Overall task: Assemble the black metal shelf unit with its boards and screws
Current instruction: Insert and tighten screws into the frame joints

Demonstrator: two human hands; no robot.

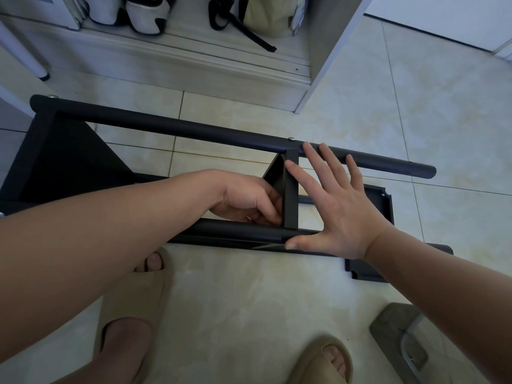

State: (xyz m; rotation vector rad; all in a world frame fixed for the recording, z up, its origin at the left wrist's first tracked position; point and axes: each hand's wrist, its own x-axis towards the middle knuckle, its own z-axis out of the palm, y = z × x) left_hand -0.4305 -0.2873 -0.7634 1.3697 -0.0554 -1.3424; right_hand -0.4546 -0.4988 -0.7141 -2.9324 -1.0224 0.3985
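Spanning shelf frame (pixel 166 126) with spread right hand (pixel 338 206), left hand (pixel 249 198) curled beside crossbar (pixel 291 189), grasp hidden.

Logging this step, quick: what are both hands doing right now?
Left hand: fingers curled on the shelf board.
Right hand: open, fingertips on the upper tube.

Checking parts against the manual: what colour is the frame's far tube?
The far tube is plain matte black, seen in the head view.
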